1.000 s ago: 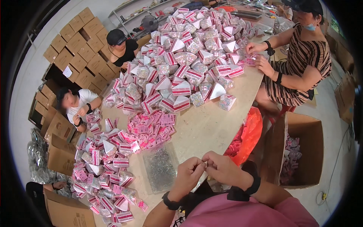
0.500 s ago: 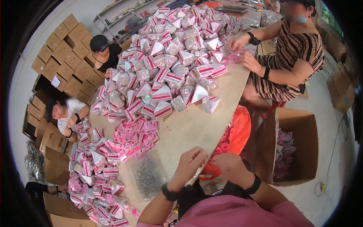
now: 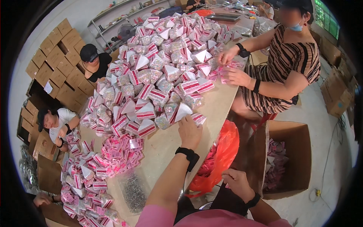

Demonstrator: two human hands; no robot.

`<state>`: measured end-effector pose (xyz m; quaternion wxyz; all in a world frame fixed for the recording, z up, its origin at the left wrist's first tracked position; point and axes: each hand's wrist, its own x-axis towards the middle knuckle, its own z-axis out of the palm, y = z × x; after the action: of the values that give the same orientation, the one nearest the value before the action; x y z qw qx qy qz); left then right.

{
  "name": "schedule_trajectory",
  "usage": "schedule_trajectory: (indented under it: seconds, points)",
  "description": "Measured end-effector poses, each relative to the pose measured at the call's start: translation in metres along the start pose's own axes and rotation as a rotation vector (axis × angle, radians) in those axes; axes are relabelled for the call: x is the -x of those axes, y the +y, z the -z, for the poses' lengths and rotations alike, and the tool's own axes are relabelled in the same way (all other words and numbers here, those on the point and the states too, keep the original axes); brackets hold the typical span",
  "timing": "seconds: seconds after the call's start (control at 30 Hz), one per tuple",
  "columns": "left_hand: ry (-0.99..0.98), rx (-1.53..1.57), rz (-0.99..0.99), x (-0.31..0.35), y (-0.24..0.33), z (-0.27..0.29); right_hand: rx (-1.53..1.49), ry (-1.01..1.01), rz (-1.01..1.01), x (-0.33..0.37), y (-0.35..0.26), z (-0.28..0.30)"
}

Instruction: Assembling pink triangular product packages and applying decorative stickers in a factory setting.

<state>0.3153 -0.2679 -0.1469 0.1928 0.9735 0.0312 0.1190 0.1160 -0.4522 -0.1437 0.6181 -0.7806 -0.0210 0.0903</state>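
Observation:
My left hand (image 3: 190,132) reaches over the table to the near edge of a big heap of wedge-shaped packets (image 3: 145,75). Its fingers, partly bent, touch or nearly touch a white-topped packet (image 3: 183,111); no packet is lifted. A smaller packet (image 3: 199,118) lies just to the right of the fingertips. Closer to my body, my right hand (image 3: 239,185) is closed with thumb and fingers together, beyond the table edge. Whatever it holds is too small to make out; a bit of pink shows below the fingers. Beside it hangs a red plastic bag (image 3: 223,155) with pink pieces inside.
Left of my arm lie a clear bag of small metal pieces (image 3: 132,191), a pile of pink tags (image 3: 121,153) and more packets (image 3: 85,181). An open carton (image 3: 298,159) holds packets at right. A co-worker (image 3: 280,68) handles pink pieces across the table; others sit at left.
My left hand has moved forward from beside the table edge to the heap. My right hand has moved slightly nearer my body. The whole view has shifted a little.

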Motion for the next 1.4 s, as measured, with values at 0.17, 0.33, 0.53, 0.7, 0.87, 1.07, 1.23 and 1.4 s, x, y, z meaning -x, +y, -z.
schedule_trajectory:
  seconds: [0.17, 0.33, 0.53, 0.7, 0.87, 1.07, 1.23, 1.4]
  points:
    - [0.156, -0.006, -0.25, 0.018, -0.025, 0.02, -0.093, 0.034, -0.027, -0.006, 0.012, 0.001]
    - [0.034, -0.5, -0.475, 0.075, -0.061, 0.05, -0.09, -0.023, 0.048, -0.012, 0.014, -0.012]
    - [-0.034, 0.001, -0.396, 0.078, -0.069, 0.067, -0.097, -0.047, 0.008, -0.006, 0.011, -0.017]
    - [-0.269, 0.452, -0.104, 0.055, -0.092, 0.045, -0.101, -0.072, -0.053, 0.004, -0.004, -0.021]
    - [-0.296, 0.244, -0.241, 0.086, -0.067, 0.07, -0.147, -0.081, -0.053, 0.011, 0.002, -0.025]
    - [-0.009, 0.152, -0.384, 0.112, -0.074, 0.073, -0.175, -0.062, 0.024, 0.019, -0.001, -0.035]
    - [-0.2, 0.268, -0.081, 0.124, -0.103, 0.079, -0.157, -0.091, 0.024, 0.029, -0.004, -0.047]
    - [-0.29, 1.055, 0.346, 0.15, -0.119, 0.087, -0.106, -0.136, 0.043, 0.037, -0.029, -0.053]
